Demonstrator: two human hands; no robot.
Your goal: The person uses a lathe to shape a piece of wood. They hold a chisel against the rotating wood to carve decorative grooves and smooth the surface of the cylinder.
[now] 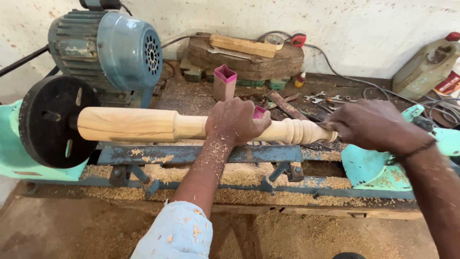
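Gripping the turned wooden spindle point(167, 125) mid-length, left hand point(235, 121) closes over it, a pink-tipped piece under the fingers. Right hand point(373, 125) sits at the beaded tailstock end; its grasp I cannot tell. Spindle lies horizontal between black faceplate point(48, 120) and teal tailstock point(369, 165). Judgement: support evenly, keep sleeve clear. Beyond: pink-rimmed cup point(224, 81), spanners point(326, 98), motor point(110, 50), jerrycan point(426, 64) crowd the bench.

One turned wooden spindle point(158, 125), one blue motor point(112, 48), two pink-topped blocks point(224, 81), one jerrycan point(426, 64).
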